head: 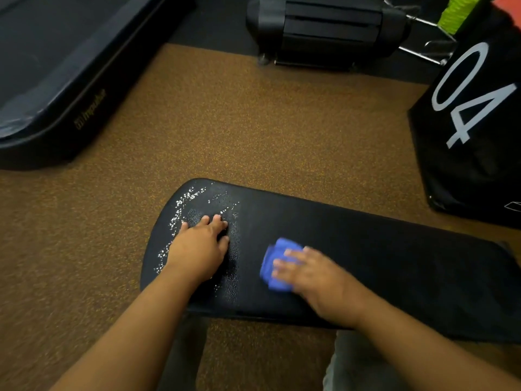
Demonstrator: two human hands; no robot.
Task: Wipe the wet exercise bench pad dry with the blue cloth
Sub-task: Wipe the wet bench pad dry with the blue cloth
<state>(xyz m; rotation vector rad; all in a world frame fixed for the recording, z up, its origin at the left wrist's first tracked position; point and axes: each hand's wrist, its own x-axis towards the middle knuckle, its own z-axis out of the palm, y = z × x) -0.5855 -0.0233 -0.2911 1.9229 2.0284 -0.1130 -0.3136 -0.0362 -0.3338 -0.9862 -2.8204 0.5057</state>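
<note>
A speckled brown rubber gym floor (225,131) fills most of the head view. A dark treadmill deck (50,80) runs off the upper left of the frame, a black machine base (324,32) sits at top centre, and a black box marked "04" (473,114) stands at the upper right.

Across the lower middle lies the black bench pad (366,249), its rounded end toward the left of the frame. Water droplets (180,210) glint around that rounded end; the stretch to the right looks matte and free of beads, though the dim light makes that hard to confirm.

The left hand (200,246) rests flat on the wet end, fingers straight and spread, gripping nothing; it appears to steady the pad. The right hand (310,275), blurred by motion, presses down on the bunched blue cloth (279,263), which lies on the pad at centre frame just right of the wet patch. Whether its fingers curl around the cloth or simply lie across it cannot be told through the blur.

The wiping step appears to be under way, with the wettest part not yet dried. The next move calls for carrying the cloth leftward over the droplets, and for lifting the left hand clear so the area beneath it can be reached.
</note>
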